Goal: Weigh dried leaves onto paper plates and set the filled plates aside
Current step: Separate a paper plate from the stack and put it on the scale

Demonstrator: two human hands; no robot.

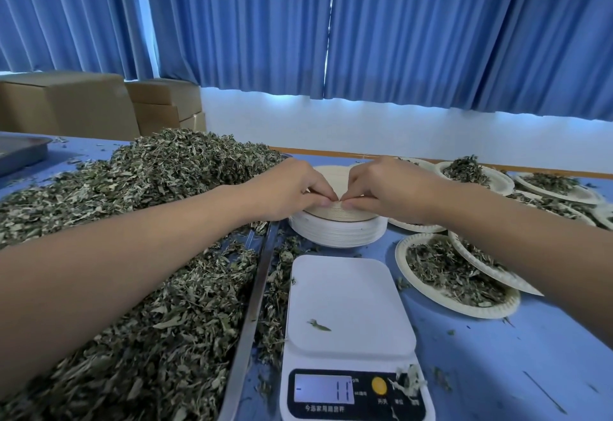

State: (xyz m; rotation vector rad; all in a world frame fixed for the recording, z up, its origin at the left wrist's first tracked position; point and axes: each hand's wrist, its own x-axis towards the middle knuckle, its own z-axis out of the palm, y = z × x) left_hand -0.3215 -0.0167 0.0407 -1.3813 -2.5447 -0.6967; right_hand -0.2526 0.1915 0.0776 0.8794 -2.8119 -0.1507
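Blue curtains (414,29) behind, blue surface (497,371) below, both hands working at the plate stack.
Along the left edge, dried leaves (132,254) heap over the metal tray (251,314); filled plates (401,251) crowd the right edge; the white scale (351,304) sits at the near edge, one leaf scrap on its platform. Just behind it is the stack of empty paper plates (338,235). Left hand (292,188) and right hand (388,188), each grip pinched tight on the top plate (333,180) at its near rim.

One wide camera sits on the person's head, close above the tabletop (497,354), facing forward and down; the scale (348,304) is nearest, the blue curtains (398,22) are far.
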